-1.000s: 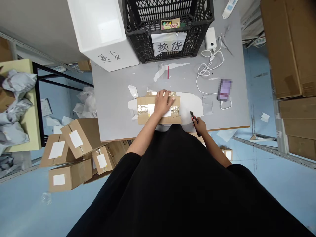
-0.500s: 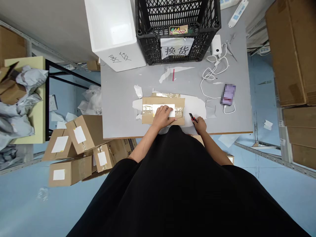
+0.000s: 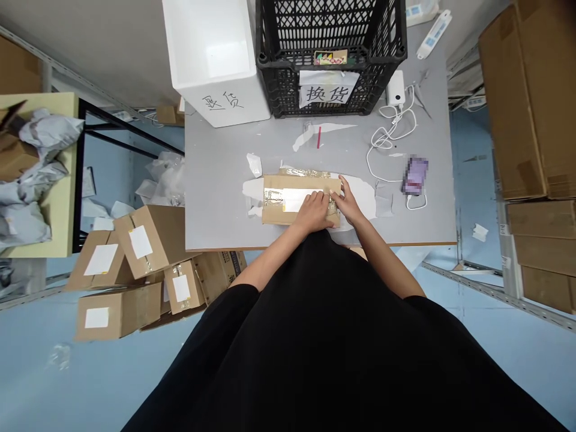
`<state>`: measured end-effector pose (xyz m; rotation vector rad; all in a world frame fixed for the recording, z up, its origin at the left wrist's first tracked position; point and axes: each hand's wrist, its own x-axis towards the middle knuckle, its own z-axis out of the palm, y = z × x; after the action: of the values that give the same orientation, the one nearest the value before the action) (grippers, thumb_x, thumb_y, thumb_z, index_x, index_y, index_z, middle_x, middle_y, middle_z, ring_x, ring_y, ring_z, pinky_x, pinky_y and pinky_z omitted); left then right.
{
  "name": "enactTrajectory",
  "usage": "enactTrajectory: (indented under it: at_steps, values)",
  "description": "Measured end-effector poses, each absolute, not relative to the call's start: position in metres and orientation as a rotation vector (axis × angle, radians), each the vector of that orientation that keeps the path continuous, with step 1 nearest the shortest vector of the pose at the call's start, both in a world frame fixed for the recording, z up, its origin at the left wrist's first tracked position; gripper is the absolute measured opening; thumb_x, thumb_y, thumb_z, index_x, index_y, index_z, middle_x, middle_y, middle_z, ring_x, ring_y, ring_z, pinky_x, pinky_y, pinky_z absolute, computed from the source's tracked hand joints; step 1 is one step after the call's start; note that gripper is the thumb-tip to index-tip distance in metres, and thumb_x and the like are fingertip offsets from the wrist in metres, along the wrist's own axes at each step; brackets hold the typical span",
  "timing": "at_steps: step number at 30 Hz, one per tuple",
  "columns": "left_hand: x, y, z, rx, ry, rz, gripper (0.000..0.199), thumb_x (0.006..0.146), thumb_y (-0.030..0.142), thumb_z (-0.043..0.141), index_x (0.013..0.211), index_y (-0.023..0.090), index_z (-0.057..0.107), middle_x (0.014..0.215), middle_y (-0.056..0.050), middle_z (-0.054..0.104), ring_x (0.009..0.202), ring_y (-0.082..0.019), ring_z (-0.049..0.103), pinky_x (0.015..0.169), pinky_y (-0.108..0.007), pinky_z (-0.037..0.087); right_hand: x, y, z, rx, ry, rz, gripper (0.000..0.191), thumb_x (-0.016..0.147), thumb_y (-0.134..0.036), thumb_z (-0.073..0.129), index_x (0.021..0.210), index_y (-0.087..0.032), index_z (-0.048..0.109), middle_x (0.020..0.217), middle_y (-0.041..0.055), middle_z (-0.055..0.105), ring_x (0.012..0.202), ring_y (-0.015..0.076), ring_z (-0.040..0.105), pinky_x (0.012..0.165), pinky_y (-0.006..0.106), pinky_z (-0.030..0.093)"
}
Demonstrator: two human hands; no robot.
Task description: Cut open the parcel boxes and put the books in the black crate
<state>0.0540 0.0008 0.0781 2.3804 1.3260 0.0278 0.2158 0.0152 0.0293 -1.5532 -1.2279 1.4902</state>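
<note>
A flat taped cardboard box [image 3: 275, 217] with a white label lies in front of me on the grey table. My left hand [image 3: 314, 213] bears down on its right half, fingers over the label's right part and thumb near the front edge. At the box's right end, my right hand [image 3: 350, 204] grips the edge, thumb on top and index finger at the far corner. The utility knife from before does not show. Beneath the box spreads white sheet material [image 3: 363, 195], with a taped cardboard strip [image 3: 306, 173] behind.
A white bin [image 3: 218, 99] and a black crate [image 3: 330, 93] stand at the table's back. A phone [image 3: 414, 175] with a white cable lies right. Paper scraps [image 3: 254, 165] and scissors [image 3: 420, 99] are on the table [image 3: 216, 222]. Labelled cartons [image 3: 150, 240] are stacked left.
My right hand has moved left from the table onto the box's right end, and the utility knife has gone from sight. My left hand has slid right along the box.
</note>
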Motion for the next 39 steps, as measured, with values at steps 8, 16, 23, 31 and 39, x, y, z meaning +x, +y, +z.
enactTrajectory:
  at_steps: [8,16,23,31,39]
  values:
    - [0.056,-0.005,0.078,2.401,1.312,0.03,0.062,0.078,0.05,0.077,0.126,0.019,0.051,0.12,-0.015,0.061,0.11,-0.033,0.058,0.093,-0.043,0.039,0.218,0.023,0.029,-1.478,-1.251,1.488,0.076,0.088,-0.059,0.059,0.152,-0.029,0.031,0.148,0.0116,0.05,0.128,0.0255,0.055,0.099,0.041,0.055]
    - [0.051,-0.035,0.108,2.444,1.328,0.02,0.029,0.092,0.025,0.06,0.12,0.019,0.058,0.108,-0.014,0.066,0.105,-0.032,0.06,0.087,-0.042,0.043,0.224,0.027,0.024,-1.521,-1.272,1.542,0.08,0.084,-0.067,0.06,0.149,-0.03,0.033,0.149,0.0123,0.05,0.108,0.0241,0.065,0.077,0.035,0.06]
    - [0.023,-0.053,0.112,2.231,0.979,0.022,0.037,0.088,0.051,0.067,0.113,0.023,0.069,0.112,-0.011,0.066,0.109,-0.029,0.06,0.092,-0.04,0.048,0.222,0.026,0.022,-1.518,-1.259,1.483,0.081,0.084,-0.066,0.061,0.15,-0.027,0.034,0.146,0.0126,0.052,0.123,0.0261,0.059,0.091,0.039,0.058]
    - [0.008,-0.08,0.041,2.203,1.149,0.444,0.032,0.101,0.032,0.048,0.126,0.023,0.066,0.127,-0.012,0.06,0.121,-0.022,0.053,0.105,-0.04,0.045,0.219,0.024,0.017,-1.494,-1.31,1.423,0.085,0.085,-0.071,0.057,0.153,-0.027,0.034,0.149,0.0126,0.051,0.133,0.0277,0.052,0.1,0.045,0.055]
    - [0.016,-0.082,-0.001,2.5,1.148,0.386,0.032,0.1,0.016,0.046,0.125,0.023,0.064,0.122,-0.013,0.064,0.12,-0.025,0.058,0.099,-0.04,0.048,0.219,0.017,0.021,-1.485,-1.173,1.507,0.092,0.082,-0.075,0.058,0.158,-0.033,0.029,0.157,0.0077,0.045,0.136,0.0299,0.052,0.104,0.051,0.053]
